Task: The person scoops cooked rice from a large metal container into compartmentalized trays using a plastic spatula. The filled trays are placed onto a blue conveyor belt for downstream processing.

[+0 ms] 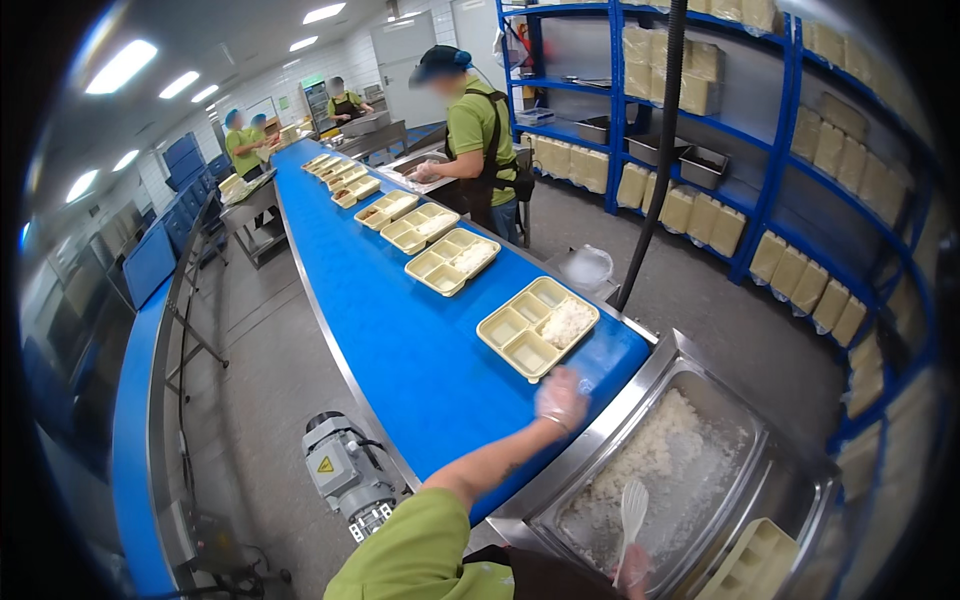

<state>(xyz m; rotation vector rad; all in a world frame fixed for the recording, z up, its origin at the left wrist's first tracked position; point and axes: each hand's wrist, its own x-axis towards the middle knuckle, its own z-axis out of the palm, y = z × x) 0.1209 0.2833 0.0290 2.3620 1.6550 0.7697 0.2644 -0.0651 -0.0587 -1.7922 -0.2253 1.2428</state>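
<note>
My left hand point(562, 399), in a clear plastic glove, is over the near end of the blue conveyor belt point(360, 345), close to the lower edge of a beige compartment tray point(527, 358) with white rice point(568, 322) in one compartment. It is blurred, so whether it touches the tray is unclear. At the bottom, my right hand point(636, 571) holds a white slotted serving spoon point(634, 510) by its handle, over a steel pan point(750, 469) of rice. An empty compartment tray point(757, 562) lies at the lower right, beside the pan.
Several filled or part-filled trays point(454, 261) run up the belt. A co-worker point(480, 135) stands at its right side; several people are farther off. A vertical black hose point(660, 172) rises near the belt's end. Blue shelving point(765, 142) stands right, a grey motor point(347, 469) left.
</note>
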